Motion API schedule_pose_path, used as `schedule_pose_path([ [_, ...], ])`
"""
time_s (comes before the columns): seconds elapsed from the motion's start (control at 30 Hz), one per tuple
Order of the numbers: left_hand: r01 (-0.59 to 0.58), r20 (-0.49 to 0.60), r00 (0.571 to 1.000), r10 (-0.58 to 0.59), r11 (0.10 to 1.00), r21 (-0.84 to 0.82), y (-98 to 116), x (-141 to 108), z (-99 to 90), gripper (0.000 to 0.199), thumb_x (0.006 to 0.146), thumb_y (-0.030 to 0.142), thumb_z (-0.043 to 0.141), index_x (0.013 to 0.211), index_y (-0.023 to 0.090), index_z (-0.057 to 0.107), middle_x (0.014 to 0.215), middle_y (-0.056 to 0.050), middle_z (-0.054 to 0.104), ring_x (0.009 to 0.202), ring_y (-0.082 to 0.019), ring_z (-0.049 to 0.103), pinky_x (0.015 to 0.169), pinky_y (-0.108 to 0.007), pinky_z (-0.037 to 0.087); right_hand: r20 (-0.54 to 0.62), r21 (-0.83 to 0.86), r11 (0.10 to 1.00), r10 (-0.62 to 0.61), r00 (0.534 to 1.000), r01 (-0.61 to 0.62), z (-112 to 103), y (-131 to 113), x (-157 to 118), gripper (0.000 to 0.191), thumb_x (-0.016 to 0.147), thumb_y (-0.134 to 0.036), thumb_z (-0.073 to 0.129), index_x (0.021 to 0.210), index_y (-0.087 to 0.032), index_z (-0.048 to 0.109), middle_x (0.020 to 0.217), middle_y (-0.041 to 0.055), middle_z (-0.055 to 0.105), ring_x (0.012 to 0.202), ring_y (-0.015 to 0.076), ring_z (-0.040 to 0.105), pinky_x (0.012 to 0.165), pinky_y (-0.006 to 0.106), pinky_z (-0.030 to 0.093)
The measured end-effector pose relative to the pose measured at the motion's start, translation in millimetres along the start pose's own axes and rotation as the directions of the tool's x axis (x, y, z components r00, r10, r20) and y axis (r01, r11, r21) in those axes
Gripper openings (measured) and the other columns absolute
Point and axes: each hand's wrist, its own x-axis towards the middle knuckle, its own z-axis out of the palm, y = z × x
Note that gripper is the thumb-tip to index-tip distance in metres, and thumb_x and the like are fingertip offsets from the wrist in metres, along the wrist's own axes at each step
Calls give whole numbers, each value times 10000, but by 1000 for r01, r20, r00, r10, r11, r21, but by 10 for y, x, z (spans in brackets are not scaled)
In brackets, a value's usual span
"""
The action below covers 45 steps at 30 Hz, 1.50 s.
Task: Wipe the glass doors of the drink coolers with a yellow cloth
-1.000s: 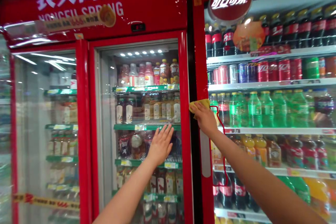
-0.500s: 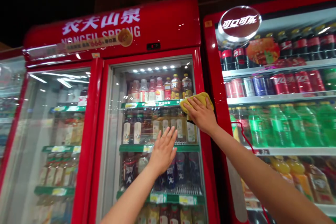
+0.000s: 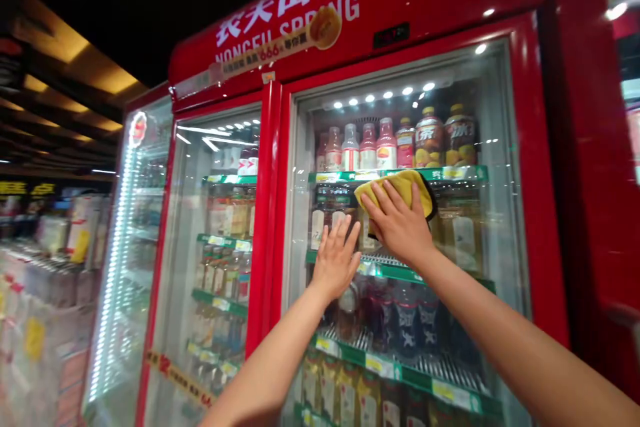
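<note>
Ceiling panels (image 3: 65,60) glow warmly over a shop aisle, with packaged goods (image 3: 45,280) stacked at 9 o'clock. At 12 o'clock stands a red Nongfu Spring drinks cooler (image 3: 350,7), its right-hand glass door (image 3: 500,247) lit from inside. The right hand (image 3: 400,223) lies open, fingers spread across a bunched yellow cloth (image 3: 400,190), pressing it to the glass level with a green shelf edge (image 3: 400,175); the spread seems meant to keep the cloth flat against the pane. Just beside it, the left hand (image 3: 337,260) is open and bare, palm and fingers on the glass, apparently bracing the door. Behind the pane, bottled drinks (image 3: 430,140) stand in rows, untouched.
</note>
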Motion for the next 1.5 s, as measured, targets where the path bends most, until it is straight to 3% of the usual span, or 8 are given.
schedule_pose_path([
  [0.3, -105, 112, 988, 102, 994, 14, -1098, -919, -67, 688, 995, 257, 473, 1622, 227, 192, 1674, -81, 296, 1572, -249, 187, 1276, -513, 201, 62, 41, 999, 6, 998, -9, 433, -1106, -309, 554, 995, -269, 559, 1535, -265, 439, 1606, 100, 422, 1489, 302, 378, 1250, 610, -39],
  [0.5, -167, 155, 973, 169, 986, -28, -1628, -1327, -151, 692, 971, 203, 479, 1614, 185, 224, 1643, -91, 357, 1560, -227, 230, 1293, -497, 158, 184, 60, 998, -6, 983, -5, 739, -1753, -527, 544, 1012, -177, 491, 1539, -294, 424, 1613, 65, 416, 1498, 254, 370, 1269, 542, 42],
  [0.7, -219, 175, 956, 234, 970, -101, -1880, -1727, -197, 665, 969, 223, 508, 1595, 183, 290, 1647, -63, 355, 1573, -233, 179, 1292, -467, 194, 299, 93, 996, -28, 954, 0, 950, -2463, -916, 522, 1018, -168, 462, 1523, -300, 442, 1591, 47, 455, 1482, 227, 397, 1256, 497, 123],
  [0.9, -210, 234, 941, 246, 963, -166, -2034, -2001, -266, 714, 936, 127, 491, 1606, 215, 260, 1668, -70, 308, 1565, -231, 212, 1279, -477, 235, 400, 158, 980, 52, 915, -125, 963, -2995, -1304, 517, 991, -127, 477, 1479, -295, 509, 1547, 55, 514, 1428, 247, 468, 1166, 497, 290],
  [1.03, -185, 232, 947, 223, 967, -173, -2012, -2028, -262, 729, 949, 129, 466, 1622, 202, 194, 1669, -78, 302, 1569, -229, 193, 1280, -487, 234, 426, 221, 924, 197, 883, -313, 898, -3246, -1463, 650, 938, -36, 448, 1522, -322, 456, 1535, 56, 533, 1402, 232, 498, 1077, 456, 401],
  [1.2, -198, 226, 945, 235, 965, -173, -1970, -1962, -253, 767, 953, 149, 477, 1632, 195, 124, 1655, -85, 330, 1555, -225, 242, 1285, -465, 231, 390, 456, 653, 464, 795, -605, 868, -3508, -1506, 714, 907, -34, 379, 1542, -358, 423, 1496, 53, 575, 1370, 226, 545, 1045, 453, 489],
  [1.37, -234, 170, 950, 261, 959, -160, -2007, -1941, -249, 783, 941, 123, 465, 1635, 216, 114, 1630, -78, 382, 1528, -228, 315, 1278, -461, 257, 471, 688, 114, 681, 560, -717, 976, -3707, -1407, 433, 1000, -301, 457, 1403, -350, 609, 1424, 61, 636, 1343, 280, 577, 1126, 553, 462],
  [1.5, -164, 140, 972, 186, 974, -154, -1911, -2036, -230, 783, 939, 118, 460, 1636, 206, 114, 1628, -91, 381, 1506, -237, 363, 1268, -460, 292, 587, 692, -187, 708, 392, -698, 1031, -3772, -1323, 455, 970, -470, 542, 1377, -291, 637, 1443, 94, 617, 1374, 309, 544, 1170, 578, 407],
])
